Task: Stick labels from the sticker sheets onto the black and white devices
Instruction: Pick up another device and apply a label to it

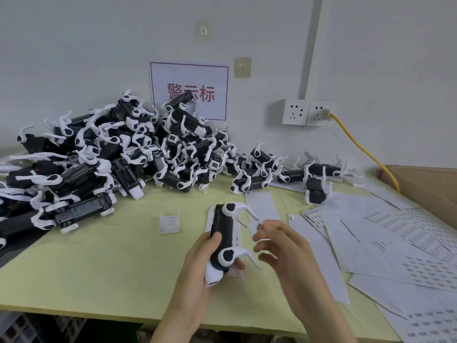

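Note:
My left hand (197,263) grips one black and white device (223,233) upright above the table, its thumb on the black body. White curved arms stick out to its right. My right hand (279,246) hovers just right of the device and pinches a small label (259,226) between thumb and fingertip. A narrow sticker strip (237,240) lies under the device. Sticker sheets (395,243) with rows of small printed labels are spread to the right.
A big pile of several black and white devices (111,154) covers the left and back of the yellow-green table (99,263). A small white holder (169,222) stands mid-table. A cardboard box (430,186) sits far right, with a yellow cable (358,144) running to wall sockets (306,115).

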